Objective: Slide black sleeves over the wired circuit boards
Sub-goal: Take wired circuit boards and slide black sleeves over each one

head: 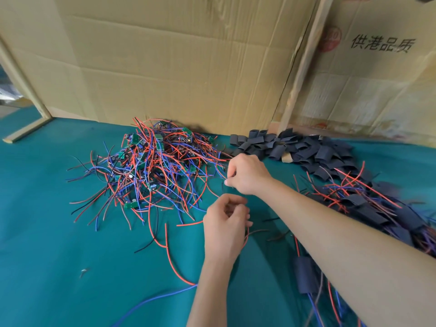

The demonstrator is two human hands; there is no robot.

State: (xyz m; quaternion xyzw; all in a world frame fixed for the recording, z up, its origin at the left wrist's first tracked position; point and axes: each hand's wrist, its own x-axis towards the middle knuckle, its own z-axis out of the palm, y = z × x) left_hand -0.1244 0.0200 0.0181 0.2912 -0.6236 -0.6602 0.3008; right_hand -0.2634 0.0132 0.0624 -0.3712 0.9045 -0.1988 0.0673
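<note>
Both hands, left hand (225, 228) and right hand (247, 175), pinch wires beside the board pile (151, 161).

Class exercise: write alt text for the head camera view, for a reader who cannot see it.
Two bare hands, left hand and right hand, pinch thin wires over a green tablecloth. Behind them lie a tangle of wired circuit boards and a heap of black sleeves.

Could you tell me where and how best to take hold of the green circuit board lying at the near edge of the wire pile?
Probably pinch the green circuit board by its two long edges, coming down from above on the near side. It lies flat on the green cloth and clear of the wire pile, its wires running off to the right.
</note>
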